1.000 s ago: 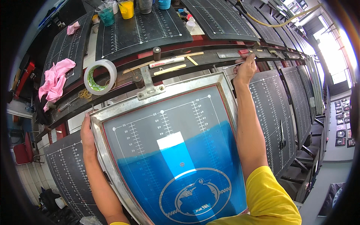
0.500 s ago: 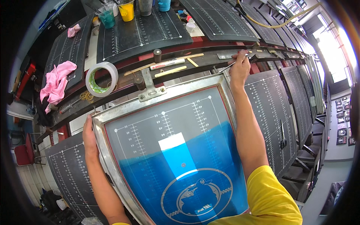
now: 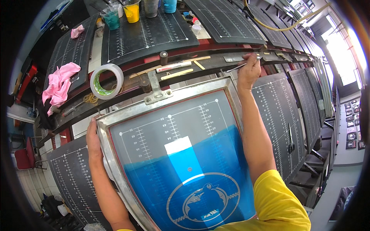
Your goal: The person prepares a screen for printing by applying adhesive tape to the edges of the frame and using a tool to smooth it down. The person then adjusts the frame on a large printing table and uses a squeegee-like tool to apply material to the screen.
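Observation:
A metal-framed printing screen (image 3: 127,111) fills the middle of the view, its lower mesh covered in blue ink with a round emblem. My left hand (image 3: 92,138) grips the frame's left edge. My right hand (image 3: 248,71) is raised past the frame's far right corner and is closed on a thin metal tool (image 3: 236,68) above the dark rail (image 3: 216,61). My right arm in a yellow sleeve runs along the screen's right side.
A roll of tape (image 3: 106,81), wooden sticks (image 3: 177,73) and a white marker (image 3: 173,66) lie on the rail. A pink rag (image 3: 58,84) sits at left. Cups of paint (image 3: 132,9) stand on the far pallet. Dark gridded pallets (image 3: 281,111) line the right.
My right hand has lifted off the rail with the thin metal tool in its fingers. The left hand stays on the frame's edge.

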`<control>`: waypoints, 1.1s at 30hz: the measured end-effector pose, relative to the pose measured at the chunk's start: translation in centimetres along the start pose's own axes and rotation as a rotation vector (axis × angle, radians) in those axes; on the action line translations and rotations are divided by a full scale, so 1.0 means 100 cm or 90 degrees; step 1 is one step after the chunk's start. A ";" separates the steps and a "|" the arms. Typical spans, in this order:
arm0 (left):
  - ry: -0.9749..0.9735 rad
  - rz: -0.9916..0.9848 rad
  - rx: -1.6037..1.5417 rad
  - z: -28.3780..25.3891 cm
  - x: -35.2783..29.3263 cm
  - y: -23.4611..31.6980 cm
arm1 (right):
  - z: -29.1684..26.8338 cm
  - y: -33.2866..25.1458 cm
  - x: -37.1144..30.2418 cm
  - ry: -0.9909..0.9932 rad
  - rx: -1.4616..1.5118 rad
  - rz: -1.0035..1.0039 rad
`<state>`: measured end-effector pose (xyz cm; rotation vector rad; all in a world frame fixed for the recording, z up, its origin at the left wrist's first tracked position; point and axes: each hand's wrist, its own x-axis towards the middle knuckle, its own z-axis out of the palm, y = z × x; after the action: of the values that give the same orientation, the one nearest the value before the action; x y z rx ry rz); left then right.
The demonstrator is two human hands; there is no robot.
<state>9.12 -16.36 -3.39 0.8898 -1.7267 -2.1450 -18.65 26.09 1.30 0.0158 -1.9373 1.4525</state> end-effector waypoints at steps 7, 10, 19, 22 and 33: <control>-0.002 0.026 0.041 -0.003 -0.001 0.000 | -0.004 0.012 0.009 -0.030 0.076 0.297; 0.010 0.022 0.018 -0.007 0.003 -0.005 | -0.003 0.012 0.008 -0.038 0.111 0.344; 0.000 0.017 0.002 -0.008 0.005 -0.007 | -0.002 0.022 0.008 -0.063 0.147 0.439; -0.027 0.017 0.004 -0.006 0.002 -0.003 | -0.004 0.012 0.005 -0.087 0.089 0.360; 0.015 0.041 0.063 -0.006 0.000 -0.001 | 0.014 -0.034 -0.040 -0.370 -0.199 -0.398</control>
<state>9.47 -16.81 -3.58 0.8685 -1.8380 -2.0160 -15.02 22.07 1.86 0.9019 -2.2959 0.7607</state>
